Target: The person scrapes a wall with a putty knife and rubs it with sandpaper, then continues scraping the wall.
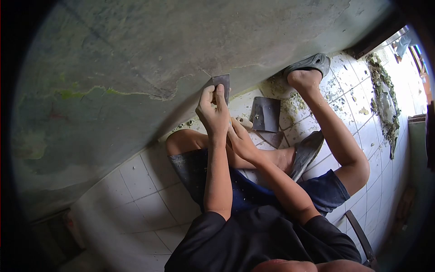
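My left hand (214, 109) is closed on a folded piece of dark sandpaper (221, 82), thumb on top, against the lower part of the grey-green wall (122, 59). My right hand (241, 141) lies at my left wrist with its fingers stretched out and seems to hold nothing; some fingertips are hidden behind the wrist. A pale, rounded piece (245, 122) rests on the floor just beyond the right hand. Beside it lies a larger creased dark sheet (266, 114), with a brownish sheet (273, 138) partly under it.
Paint flakes and dust litter the white tiled floor (138, 177) near the wall. A long heap of scrapings (386, 102) lies at the right. My bent legs and grey clogs (312, 64) frame the work spot. A dark strip (360, 235) stands at lower right.
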Tool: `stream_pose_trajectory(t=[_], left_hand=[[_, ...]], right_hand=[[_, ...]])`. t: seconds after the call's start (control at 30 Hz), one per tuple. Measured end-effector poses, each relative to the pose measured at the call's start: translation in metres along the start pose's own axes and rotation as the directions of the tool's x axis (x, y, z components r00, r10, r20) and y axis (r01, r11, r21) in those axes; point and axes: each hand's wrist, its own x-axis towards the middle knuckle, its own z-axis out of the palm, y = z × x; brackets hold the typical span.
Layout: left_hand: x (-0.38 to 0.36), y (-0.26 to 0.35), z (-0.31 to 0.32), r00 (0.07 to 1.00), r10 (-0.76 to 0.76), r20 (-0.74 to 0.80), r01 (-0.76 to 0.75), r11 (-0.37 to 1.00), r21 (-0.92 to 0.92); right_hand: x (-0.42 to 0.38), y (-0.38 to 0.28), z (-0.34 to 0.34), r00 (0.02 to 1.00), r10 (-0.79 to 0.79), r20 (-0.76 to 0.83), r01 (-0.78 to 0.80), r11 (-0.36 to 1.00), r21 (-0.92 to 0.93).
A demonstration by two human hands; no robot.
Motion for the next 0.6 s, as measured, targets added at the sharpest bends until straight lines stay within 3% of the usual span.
stream_pose_trajectory(t=[0.03,0.13,0.27,0.33,0.43,0.53,0.6], left_hand=[[0.0,-0.004,0.001,0.998,0.037,-0.05,-0.036,0.999,0.023],[0.0,-0.01,0.001,0.994,0.088,-0.066,-0.08,0.991,0.105],[-0.002,-0.017,0.002,0.987,0.122,-0.107,-0.105,0.983,0.15],[-0.001,-0.017,-0.001,0.996,0.08,-0.03,-0.073,0.982,0.176],[-0.001,-0.005,-0.002,1.0,0.012,0.028,-0.015,0.991,0.13],[0.001,-0.01,-0.002,0.998,0.059,0.011,-0.059,0.969,0.24],[0.004,0.002,0.003,0.997,0.078,-0.016,-0.074,0.982,0.172]], right_hand=[[0.001,0.002,0.003,0.992,-0.118,-0.053,0.115,0.991,-0.066],[0.001,0.0,0.0,1.0,0.008,-0.014,-0.008,1.0,0.003],[0.004,0.016,-0.003,1.0,-0.003,-0.02,0.002,1.0,-0.021],[0.002,0.01,-0.003,0.999,0.045,-0.025,-0.046,0.997,-0.059],[-0.001,0.004,-0.002,0.999,0.032,-0.04,-0.035,0.995,-0.089],[0.002,0.006,0.0,0.998,-0.019,-0.06,0.013,0.994,-0.107],[0.008,0.0,-0.002,0.996,-0.053,-0.067,0.044,0.991,-0.124]])
